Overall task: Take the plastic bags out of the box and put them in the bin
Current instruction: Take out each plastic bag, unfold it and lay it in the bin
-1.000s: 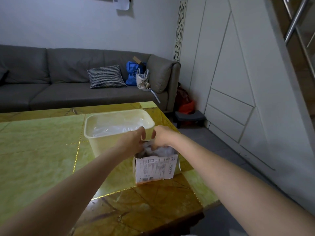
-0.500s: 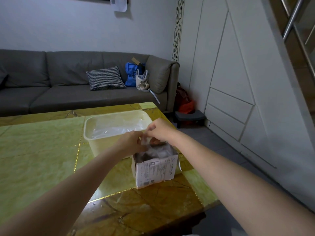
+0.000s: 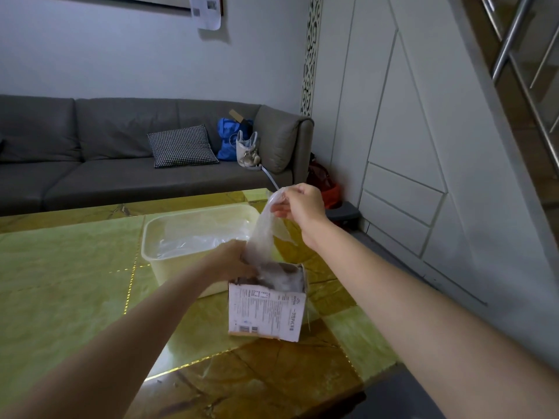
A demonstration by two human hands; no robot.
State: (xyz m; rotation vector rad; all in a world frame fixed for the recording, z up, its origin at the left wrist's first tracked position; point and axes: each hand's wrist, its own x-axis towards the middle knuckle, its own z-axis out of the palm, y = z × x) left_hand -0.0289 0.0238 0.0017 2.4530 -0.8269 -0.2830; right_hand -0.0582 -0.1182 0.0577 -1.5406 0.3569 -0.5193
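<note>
**Clear bag half drawn from the carton**

The box (image 3: 267,309) is a small cardboard carton with a ragged, torn-open top and a white printed label across its near face. It stands upright on the glossy green and amber stone-patterned counter (image 3: 69,291), close to the counter's right edge. Crumpled, filmy plastic fills its mouth. Just behind it, touching or nearly so, sits the bin (image 3: 193,237), a pale cream rectangular plastic tub with rounded corners and a thin rim; clear wrinkled film already lies inside it.

One plastic bag (image 3: 264,237), thin, translucent and creased, stretches upward as a narrow twisted strip from the carton's opening. Its lower end is still down in the box among the other film; its upper end is bunched in the right hand (image 3: 298,207).

The right hand is raised above and behind the box, beside the bin's right end, forearm reaching in from the lower right. Its fingers (image 3: 284,196) are curled, pinching the top of the bag.

The left hand (image 3: 234,261) reaches in from the lower left and rests low at the box's rear left edge, against the bin's front wall. Its fingers are hidden behind the film and carton rim, so whether they grip anything cannot be told.

A grey sofa (image 3: 121,164) with a checked cushion (image 3: 181,145) stands beyond.
</note>
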